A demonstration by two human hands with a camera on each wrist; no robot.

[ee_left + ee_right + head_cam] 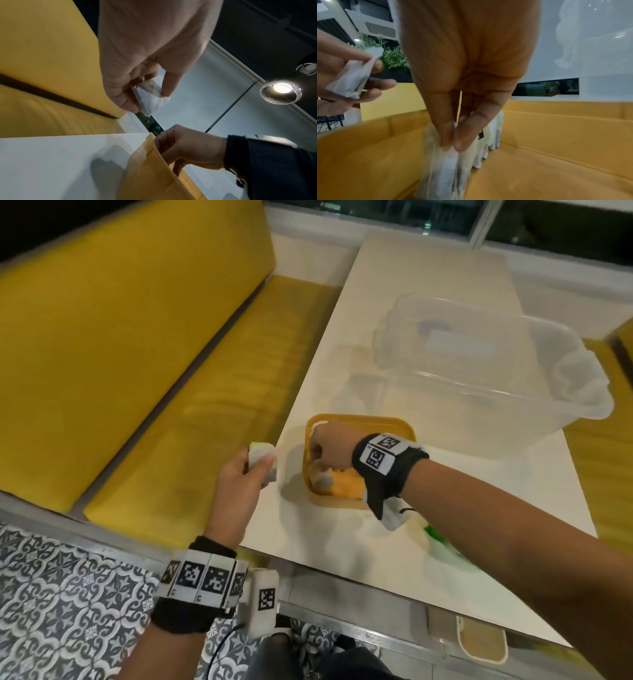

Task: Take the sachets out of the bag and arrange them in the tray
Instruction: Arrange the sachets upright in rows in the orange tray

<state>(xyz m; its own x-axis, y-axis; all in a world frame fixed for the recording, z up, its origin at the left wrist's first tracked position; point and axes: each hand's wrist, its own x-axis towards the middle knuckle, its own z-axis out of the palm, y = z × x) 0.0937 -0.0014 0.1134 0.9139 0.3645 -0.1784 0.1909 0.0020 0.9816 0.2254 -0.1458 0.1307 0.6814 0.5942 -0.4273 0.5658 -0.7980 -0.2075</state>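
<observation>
Pinching a sachet (443, 159) by its top edge, your right hand (329, 446) reaches down inside the yellow tray (359, 419), thumb and forefinger closed on it; the sachet stands upright at the tray's near-left end, touching the front of a row of sachets (489, 139) set on edge behind it. Your left hand (239, 484) hovers just left of the tray, off the table edge (308, 546), fingers and thumb curled round a small stack of white sachets (263, 463); the left wrist view shows the thumb pressing the stack (150, 97) against the fingers. Tray sits on the white table, near its left edge. Behind the tray, a clear plastic tub (479, 364) stands on the same table. Near your right forearm lies something green and white (442, 542), blurred; cannot tell whether it is the bag. Left of the table runs a yellow bench (137, 354); patterned floor tiles (68, 594) below.
</observation>
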